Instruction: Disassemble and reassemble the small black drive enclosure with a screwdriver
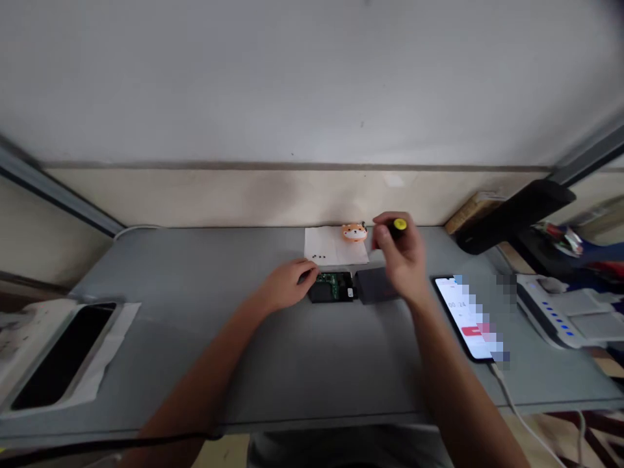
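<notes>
Touching open box (320,294) on desk (312,364) with half-curled left hand (284,284) (can't tell if gripping). Already out, on paper (329,242): dark bits (319,257). Still inside: green board (334,281). Off, just beside: lid (374,287), maybe. Holding tool (399,226) in curled-up right hand (402,255).

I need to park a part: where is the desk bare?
Bare: left of the left arm, up to the white sheet; also between both arms, in front of the circuit board.
Crowded: around left hand and right hand, with dark case and orange toy; right end, with lit phone and white unit.
</notes>
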Action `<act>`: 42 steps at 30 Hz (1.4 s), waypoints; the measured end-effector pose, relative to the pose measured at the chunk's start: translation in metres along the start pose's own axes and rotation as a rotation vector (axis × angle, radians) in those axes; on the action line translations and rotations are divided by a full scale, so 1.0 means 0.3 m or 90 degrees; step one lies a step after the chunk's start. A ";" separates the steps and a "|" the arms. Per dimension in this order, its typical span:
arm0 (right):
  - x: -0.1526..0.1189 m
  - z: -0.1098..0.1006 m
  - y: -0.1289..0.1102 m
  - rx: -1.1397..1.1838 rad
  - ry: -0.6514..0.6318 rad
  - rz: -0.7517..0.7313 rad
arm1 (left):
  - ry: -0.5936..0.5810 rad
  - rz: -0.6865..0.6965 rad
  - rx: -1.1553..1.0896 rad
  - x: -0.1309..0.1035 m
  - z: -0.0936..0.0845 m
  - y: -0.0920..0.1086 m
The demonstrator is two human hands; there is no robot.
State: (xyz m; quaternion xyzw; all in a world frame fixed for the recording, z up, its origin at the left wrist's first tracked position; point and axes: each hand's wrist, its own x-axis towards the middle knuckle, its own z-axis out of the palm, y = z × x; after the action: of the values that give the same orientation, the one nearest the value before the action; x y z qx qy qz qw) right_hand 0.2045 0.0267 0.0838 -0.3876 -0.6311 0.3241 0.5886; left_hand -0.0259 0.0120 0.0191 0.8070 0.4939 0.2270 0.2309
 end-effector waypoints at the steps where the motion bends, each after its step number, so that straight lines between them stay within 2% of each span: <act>1: -0.003 -0.046 -0.019 -0.061 -0.024 -0.008 | -0.014 -0.022 -0.025 -0.007 -0.011 0.002; 3: -0.024 -0.135 -0.041 -0.224 -0.139 0.015 | -0.043 -0.039 -0.057 -0.024 -0.032 0.006; 5: -0.057 -0.206 -0.040 -0.378 -0.320 0.066 | -0.076 -0.008 -0.074 -0.041 -0.046 0.013; 7: -0.089 -0.251 -0.028 -0.491 -0.463 0.124 | -0.099 0.022 -0.090 -0.052 -0.052 0.022; 8: -0.100 -0.265 -0.021 -0.531 -0.507 0.151 | -0.106 0.025 -0.095 -0.054 -0.052 0.026; 12: -0.081 -0.301 -0.014 -0.601 -0.522 0.192 | -0.130 -0.028 -0.101 -0.045 -0.041 0.033; 16: -0.009 -0.321 -0.025 -0.480 -0.562 0.239 | -0.148 -0.070 -0.113 -0.031 -0.029 0.035; 19: 0.018 -0.308 -0.027 -0.437 -0.586 0.265 | -0.135 -0.071 -0.108 -0.025 -0.021 0.044; 22: 0.002 -0.273 -0.012 -0.439 -0.618 0.211 | -0.112 -0.061 -0.070 -0.021 -0.010 0.059; 27: -0.068 -0.217 0.021 -0.491 -0.573 0.132 | -0.088 0.000 -0.013 -0.019 0.012 0.080; 32: -0.096 -0.147 0.011 -0.472 -0.553 0.099 | -0.073 0.025 0.018 -0.011 0.023 0.080; 36: -0.088 -0.099 -0.007 -0.369 -0.506 0.060 | -0.077 0.033 0.040 -0.010 0.016 0.078; 38: -0.073 -0.091 -0.016 -0.266 -0.399 0.014 | -0.076 0.039 0.055 -0.013 0.014 0.079; 40: -0.051 -0.090 -0.017 -0.151 -0.218 -0.009 | -0.083 0.042 0.069 -0.018 0.017 0.082; 42: -0.029 -0.088 -0.003 -0.041 -0.029 0.025 | -0.088 0.041 0.079 -0.023 0.023 0.087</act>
State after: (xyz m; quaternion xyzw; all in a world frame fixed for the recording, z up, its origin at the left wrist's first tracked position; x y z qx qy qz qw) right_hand 0.2307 0.0173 0.0828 -0.4113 -0.6466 0.3238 0.5548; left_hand -0.0066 -0.0058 0.0282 0.8487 0.4641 0.1472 0.2067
